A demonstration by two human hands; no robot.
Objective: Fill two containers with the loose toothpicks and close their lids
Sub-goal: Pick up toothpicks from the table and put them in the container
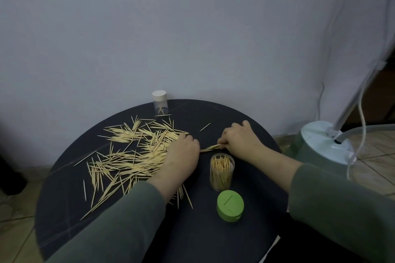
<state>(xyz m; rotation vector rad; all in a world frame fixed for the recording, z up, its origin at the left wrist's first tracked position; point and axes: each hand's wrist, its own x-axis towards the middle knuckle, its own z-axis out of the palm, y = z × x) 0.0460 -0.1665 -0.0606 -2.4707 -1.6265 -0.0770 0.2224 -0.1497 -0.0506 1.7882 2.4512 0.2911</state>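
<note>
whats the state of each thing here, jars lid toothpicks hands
near jar: upright, open, nearly full of toothpicks
green lid: off, lying on the table in front of the near jar
far jar: upright, white lid on, only a few toothpicks inside
loose toothpicks: scattered on the table, mostly on the left
bundle: pinched between both hands
left hand: on the pile, holds one end of the bundle
right hand: pinches the other end

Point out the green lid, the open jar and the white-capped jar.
green lid (pixel 230 201), head view, flat top.
open jar (pixel 221 175), head view, clear side wall.
white-capped jar (pixel 159 95), head view, white cap.
</note>
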